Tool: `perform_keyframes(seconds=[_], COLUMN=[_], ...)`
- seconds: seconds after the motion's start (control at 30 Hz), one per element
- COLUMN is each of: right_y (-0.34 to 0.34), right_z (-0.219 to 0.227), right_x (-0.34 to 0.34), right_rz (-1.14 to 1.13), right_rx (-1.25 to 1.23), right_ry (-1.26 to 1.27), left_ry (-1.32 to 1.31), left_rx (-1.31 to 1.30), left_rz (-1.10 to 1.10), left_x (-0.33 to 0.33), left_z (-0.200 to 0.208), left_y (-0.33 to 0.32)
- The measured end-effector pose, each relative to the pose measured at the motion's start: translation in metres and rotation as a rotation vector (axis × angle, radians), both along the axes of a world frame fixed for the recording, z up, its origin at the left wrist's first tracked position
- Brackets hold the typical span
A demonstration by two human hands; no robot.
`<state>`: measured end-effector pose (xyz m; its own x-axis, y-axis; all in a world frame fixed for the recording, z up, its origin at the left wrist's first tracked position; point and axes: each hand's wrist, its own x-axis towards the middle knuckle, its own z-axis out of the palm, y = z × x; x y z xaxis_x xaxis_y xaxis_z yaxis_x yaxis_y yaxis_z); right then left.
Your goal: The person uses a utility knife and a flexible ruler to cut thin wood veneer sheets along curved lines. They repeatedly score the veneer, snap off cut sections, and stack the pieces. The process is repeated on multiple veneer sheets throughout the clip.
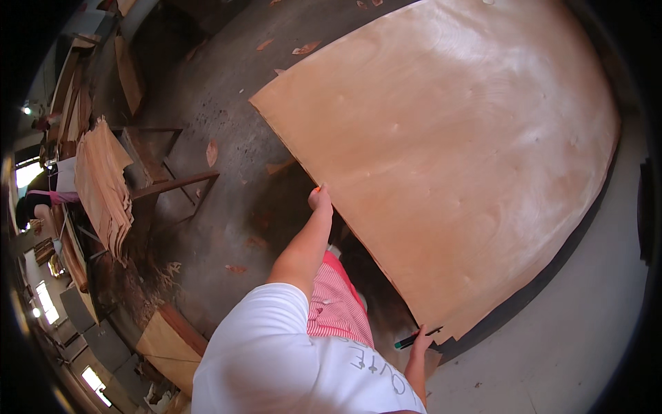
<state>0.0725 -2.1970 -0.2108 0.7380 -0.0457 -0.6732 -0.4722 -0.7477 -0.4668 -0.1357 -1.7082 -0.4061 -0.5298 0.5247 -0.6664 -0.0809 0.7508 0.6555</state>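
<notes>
Beyond left grip (320,198), wooden sheet (441,159), near edge seemingly touching

The person wears a white shirt (255,345) with a plain short sleeve (279,300) on the left arm, rounded and loose, its hem ending around the upper arm. Thin grey lettering (369,360) runs across the front of the shirt (upside down from this view), in large, outlined characters. Below the shirt is a striped garment (338,307), its fine red and white lines set close together, with a solid pinkish-red strip (345,274) along one side. The left forearm (302,252) and right forearm (416,372) are bare, as are the left hand (321,198) and right hand (419,339).
</notes>
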Motion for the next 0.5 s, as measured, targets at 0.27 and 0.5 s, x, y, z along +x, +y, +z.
perform_keyframes(seconds=[0.27, 0.5], right_y=[0.024, 0.023], right_z=[-0.006, -0.015], right_x=[-0.016, -0.017], right_rz=[-0.073, -0.080], right_rx=[0.078, 0.063], right_ry=[0.046, 0.070], left_ry=[-0.007, 0.000], left_rx=[-0.101, -0.076], left_rz=[-0.135, -0.208], left_x=[-0.017, -0.026], left_z=[0.000, -0.016], left_y=[0.016, 0.014])
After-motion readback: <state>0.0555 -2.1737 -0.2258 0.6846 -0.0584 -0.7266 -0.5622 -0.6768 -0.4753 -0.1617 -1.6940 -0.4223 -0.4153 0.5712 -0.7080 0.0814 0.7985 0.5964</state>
